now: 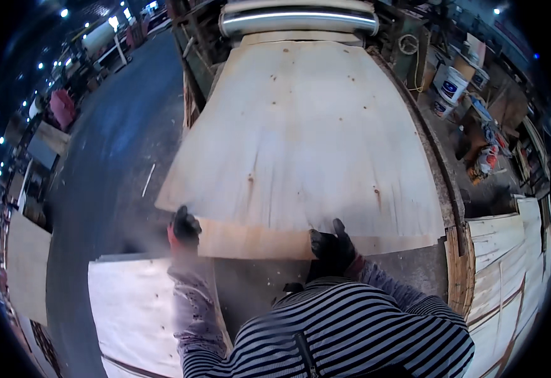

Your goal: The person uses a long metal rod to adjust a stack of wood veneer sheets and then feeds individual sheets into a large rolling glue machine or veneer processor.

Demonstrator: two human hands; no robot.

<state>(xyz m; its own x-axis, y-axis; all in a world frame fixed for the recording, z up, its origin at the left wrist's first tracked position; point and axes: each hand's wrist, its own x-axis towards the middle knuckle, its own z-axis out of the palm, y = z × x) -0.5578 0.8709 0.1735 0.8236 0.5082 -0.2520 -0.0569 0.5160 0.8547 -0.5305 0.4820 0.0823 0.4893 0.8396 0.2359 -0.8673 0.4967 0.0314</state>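
A large pale veneer sheet (297,132) with small knots lies before me, stretching up to a metal roller (297,22). Along its near edge is a narrower, tan veneer strip (253,239). My left hand (185,230), in a dark glove with red at the cuff, grips the strip's left end. My right hand (331,247), also gloved, holds the strip farther right, its fingers curled at the edge.
Stacked veneer sheets lie at the lower left (124,296) and lower right (496,252). A dark floor (118,145) runs along the left. White buckets (453,85) and cluttered items stand at the upper right beside the machine frame.
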